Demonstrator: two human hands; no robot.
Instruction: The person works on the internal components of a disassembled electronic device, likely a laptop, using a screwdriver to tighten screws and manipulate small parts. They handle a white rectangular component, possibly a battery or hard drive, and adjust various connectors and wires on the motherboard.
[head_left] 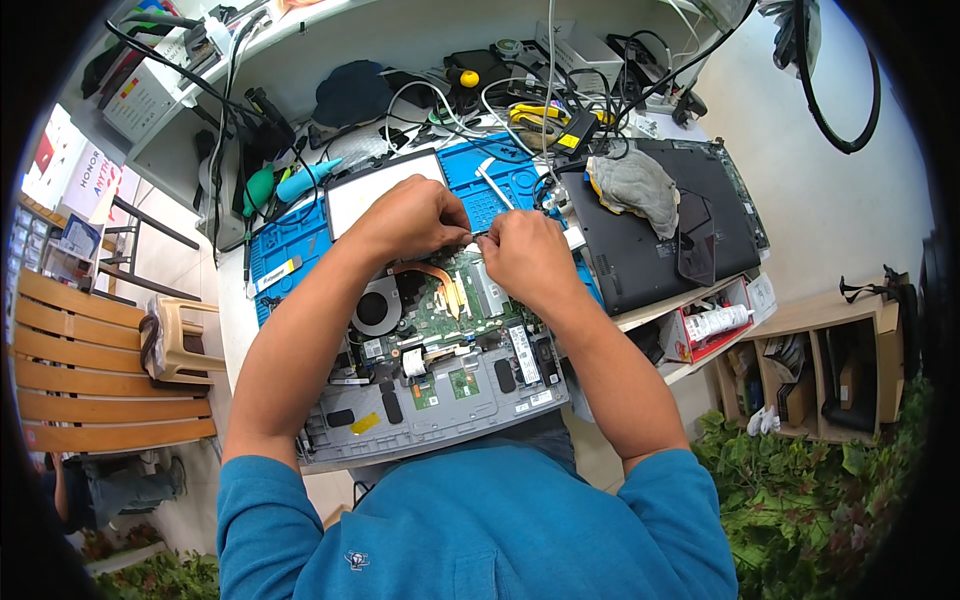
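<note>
An opened laptop base (470,395) lies before me with its inner side up, showing a green circuit board (425,310), a round cooling fan (377,310) and a copper heat pipe (432,270). My left hand (425,215) is at the far edge of the board, its thumb and fingers pinched together. Close beside it, my right hand (525,255) is closed in a pinch as well. The fingertips of both hands nearly meet. Whatever lies between them is too small and too covered to name.
A blue work mat (285,240) lies beneath, with a white panel in a dark frame (345,195) on it. On the right, a black laptop (620,265) carries a grey cloth (635,190) and a phone-like slab (696,240). Cables (500,100) and tools clutter the back.
</note>
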